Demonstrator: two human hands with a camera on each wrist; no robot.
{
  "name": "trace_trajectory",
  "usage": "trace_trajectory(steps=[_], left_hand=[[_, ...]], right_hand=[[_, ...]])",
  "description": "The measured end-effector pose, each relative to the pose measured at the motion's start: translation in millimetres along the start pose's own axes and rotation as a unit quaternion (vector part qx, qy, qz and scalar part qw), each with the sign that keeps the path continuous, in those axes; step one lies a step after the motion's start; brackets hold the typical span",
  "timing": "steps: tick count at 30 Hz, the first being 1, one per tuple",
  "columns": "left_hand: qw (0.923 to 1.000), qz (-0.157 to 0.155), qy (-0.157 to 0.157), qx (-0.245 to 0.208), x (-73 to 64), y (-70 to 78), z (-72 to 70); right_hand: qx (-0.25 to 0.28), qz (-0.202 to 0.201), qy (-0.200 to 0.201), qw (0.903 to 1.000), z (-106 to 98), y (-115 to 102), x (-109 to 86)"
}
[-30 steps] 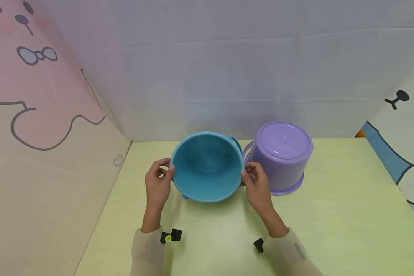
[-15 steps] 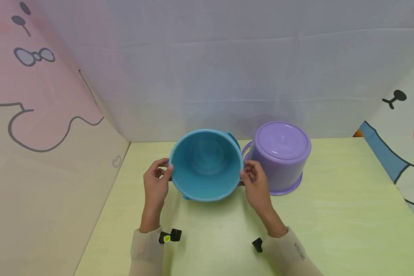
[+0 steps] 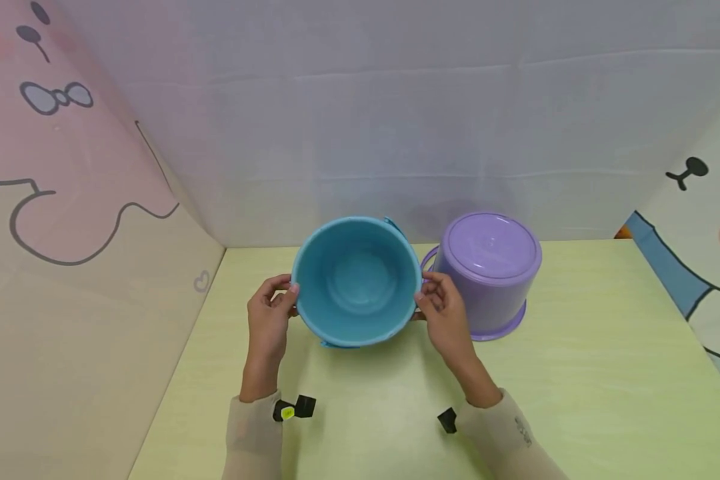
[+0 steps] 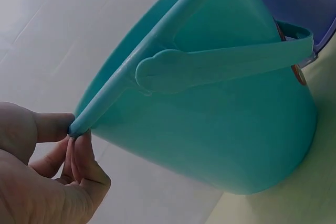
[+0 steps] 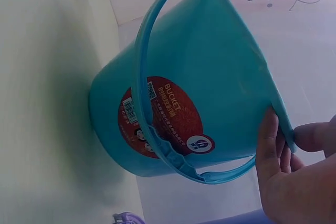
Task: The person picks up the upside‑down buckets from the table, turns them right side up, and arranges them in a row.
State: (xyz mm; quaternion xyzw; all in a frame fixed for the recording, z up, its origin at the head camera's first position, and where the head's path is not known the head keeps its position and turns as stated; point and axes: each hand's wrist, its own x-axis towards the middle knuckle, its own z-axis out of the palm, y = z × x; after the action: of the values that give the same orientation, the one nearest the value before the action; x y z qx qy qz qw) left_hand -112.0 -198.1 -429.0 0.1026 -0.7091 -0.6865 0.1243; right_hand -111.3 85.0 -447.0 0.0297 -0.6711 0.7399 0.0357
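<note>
A blue plastic bucket (image 3: 361,280) is in front of me, its mouth tilted towards the head camera and its round inner bottom in sight. My left hand (image 3: 269,313) pinches the rim on the left side, thumb inside and fingers outside. On the opposite side my right hand (image 3: 447,323) pinches the rim likewise. The handle (image 5: 142,77) hangs down across the outer wall, over a red oval label (image 5: 165,116) that reads "BUCKET". Whether the bucket's base touches the table cannot be told.
Just right of the blue bucket, a purple bucket (image 3: 492,280) stands upside down on the pale yellow-green table (image 3: 606,347). A white back wall (image 3: 360,120) rises behind. Cartoon-printed side walls close off the left and right.
The blue bucket has tipped more upright, so its mouth looks rounder and its inner bottom shows more clearly. Both hands keep their hold on the rim. The purple bucket stays put.
</note>
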Motion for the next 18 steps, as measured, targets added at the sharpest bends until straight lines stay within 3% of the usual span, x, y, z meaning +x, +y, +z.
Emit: trace_trajectory(steps=[18], left_hand=[[0.9971, -0.048, 0.002, -0.059, 12.7, 0.5, 1.1]], right_hand=[[0.026, 0.015, -0.005, 0.9995, 6, -7, 15.7]])
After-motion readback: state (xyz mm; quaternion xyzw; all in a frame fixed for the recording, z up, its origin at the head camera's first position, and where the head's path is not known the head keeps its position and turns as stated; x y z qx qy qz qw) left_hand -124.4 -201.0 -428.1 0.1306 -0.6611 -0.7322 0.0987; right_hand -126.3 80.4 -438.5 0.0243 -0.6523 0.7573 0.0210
